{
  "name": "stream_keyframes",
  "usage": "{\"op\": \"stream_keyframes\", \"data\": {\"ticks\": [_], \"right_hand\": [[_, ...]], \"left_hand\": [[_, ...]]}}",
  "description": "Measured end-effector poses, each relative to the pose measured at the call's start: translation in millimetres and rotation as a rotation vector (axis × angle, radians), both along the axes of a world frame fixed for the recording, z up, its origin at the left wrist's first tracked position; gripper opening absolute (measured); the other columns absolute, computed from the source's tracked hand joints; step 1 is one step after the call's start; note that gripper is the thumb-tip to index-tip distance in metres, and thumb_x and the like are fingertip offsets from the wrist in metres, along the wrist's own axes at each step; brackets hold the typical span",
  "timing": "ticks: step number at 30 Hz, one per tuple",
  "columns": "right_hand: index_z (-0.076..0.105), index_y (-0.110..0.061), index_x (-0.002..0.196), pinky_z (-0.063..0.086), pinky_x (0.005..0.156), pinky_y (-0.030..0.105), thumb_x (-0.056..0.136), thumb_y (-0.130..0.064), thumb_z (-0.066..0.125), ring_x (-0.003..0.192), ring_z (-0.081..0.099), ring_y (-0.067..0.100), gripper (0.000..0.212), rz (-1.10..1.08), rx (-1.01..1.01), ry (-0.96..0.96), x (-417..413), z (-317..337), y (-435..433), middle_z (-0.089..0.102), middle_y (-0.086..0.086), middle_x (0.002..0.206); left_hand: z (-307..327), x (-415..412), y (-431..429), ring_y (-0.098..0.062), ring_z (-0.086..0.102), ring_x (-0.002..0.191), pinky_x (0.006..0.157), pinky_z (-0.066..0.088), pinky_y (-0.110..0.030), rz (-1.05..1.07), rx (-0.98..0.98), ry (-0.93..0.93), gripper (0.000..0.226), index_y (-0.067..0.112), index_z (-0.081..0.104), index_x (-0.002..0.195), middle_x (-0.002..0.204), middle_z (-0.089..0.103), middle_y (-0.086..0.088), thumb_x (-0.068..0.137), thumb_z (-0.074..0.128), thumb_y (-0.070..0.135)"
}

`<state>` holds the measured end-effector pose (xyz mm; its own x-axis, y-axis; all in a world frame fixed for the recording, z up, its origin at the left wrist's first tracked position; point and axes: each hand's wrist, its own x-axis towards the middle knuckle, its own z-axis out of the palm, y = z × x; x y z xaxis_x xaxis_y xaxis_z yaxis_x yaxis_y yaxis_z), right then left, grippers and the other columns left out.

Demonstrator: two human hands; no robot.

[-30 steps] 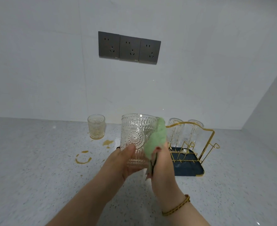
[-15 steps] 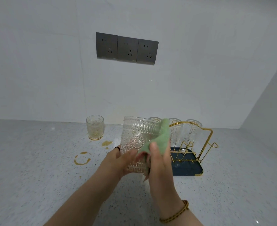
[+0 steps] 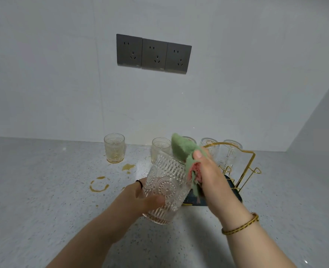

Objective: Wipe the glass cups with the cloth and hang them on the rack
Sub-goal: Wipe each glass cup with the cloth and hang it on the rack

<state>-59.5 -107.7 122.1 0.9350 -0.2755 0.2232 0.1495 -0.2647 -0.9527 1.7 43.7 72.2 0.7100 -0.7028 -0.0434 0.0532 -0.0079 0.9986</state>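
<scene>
My left hand (image 3: 140, 200) grips an embossed clear glass cup (image 3: 165, 188), held above the counter and tilted with its mouth up and to the right. My right hand (image 3: 208, 176) grips a green and pink cloth (image 3: 185, 151), bunched against the cup's upper right rim. A gold wire rack (image 3: 245, 165) on a dark tray stands just behind my right hand, with upside-down glasses (image 3: 231, 153) hanging on it. Two more cups stand on the counter: one at the back left (image 3: 114, 147), one (image 3: 160, 148) partly hidden behind the held cup.
Brown liquid rings and spills (image 3: 100, 185) mark the speckled counter (image 3: 43, 190) in front of the left cup. A white wall with a triple grey socket panel (image 3: 153, 53) closes the back. A side wall rises on the right.
The held cup has tilted to the right and dropped lower. My right hand moved the cloth up to the rim. A second standing cup now shows behind it.
</scene>
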Motion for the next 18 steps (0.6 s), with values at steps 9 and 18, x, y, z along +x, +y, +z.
{"op": "stream_keyframes", "data": {"ticks": [9, 18], "right_hand": [[0.062, -0.009, 0.091, 0.050, 0.071, 0.042, 0.069, -0.051, 0.060, 0.075, 0.061, 0.027, 0.047, 0.485, -0.355, 0.217, -10, 35, -20, 0.064, 0.020, 0.086], [0.062, 0.005, 0.104, 0.053, 0.085, 0.042, 0.079, -0.009, 0.063, 0.090, 0.061, 0.024, 0.028, 0.709, -0.495, 0.607, -8, 26, -17, 0.061, 0.030, 0.108]], "left_hand": [[1, 8, 8, -0.021, 0.070, 0.081, 0.073, 0.054, -0.029, -0.097, 0.015, 0.092, 0.102, 0.011, 0.063, 0.100, 0.086, 0.075, -0.002, 0.015, 0.083, 0.063], [-2, 7, 10, -0.025, 0.068, 0.087, 0.080, 0.053, -0.041, -0.247, -0.004, 0.244, 0.086, 0.008, 0.065, 0.104, 0.097, 0.072, -0.011, 0.031, 0.091, 0.045]]}}
